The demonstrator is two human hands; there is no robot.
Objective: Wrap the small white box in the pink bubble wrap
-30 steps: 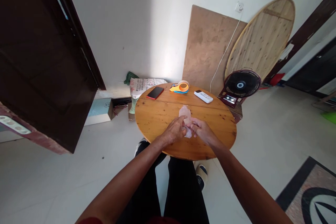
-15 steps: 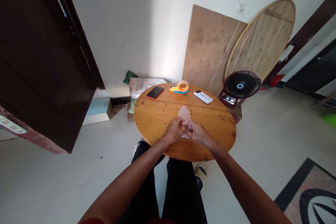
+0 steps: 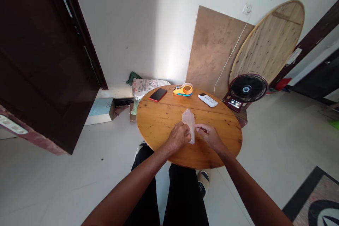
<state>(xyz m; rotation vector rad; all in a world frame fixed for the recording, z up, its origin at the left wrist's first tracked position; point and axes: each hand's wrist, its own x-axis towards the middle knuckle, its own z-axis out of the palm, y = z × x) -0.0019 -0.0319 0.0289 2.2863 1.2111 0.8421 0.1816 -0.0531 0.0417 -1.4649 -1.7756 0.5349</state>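
Note:
A pale pink, see-through plastic bag (image 3: 190, 123) lies on the round wooden table (image 3: 159, 120), folded into a narrow strip. My left hand (image 3: 178, 137) presses on its near left edge with curled fingers. My right hand (image 3: 209, 136) rests just to the right of the strip, fingertips touching its near end. Both forearms reach in from the bottom of the view.
At the table's far edge lie a red phone (image 3: 158, 94), an orange and blue tape dispenser (image 3: 184, 89) and a white remote (image 3: 208, 100). A black floor fan (image 3: 247, 89), a leaning round tabletop (image 3: 267, 42), a board (image 3: 212, 46) and a dark door (image 3: 39, 60) stand around.
The bag was a loose, wider sheet under both hands; now it is a narrower folded strip. My hands have moved slightly apart, and the view has shifted a little.

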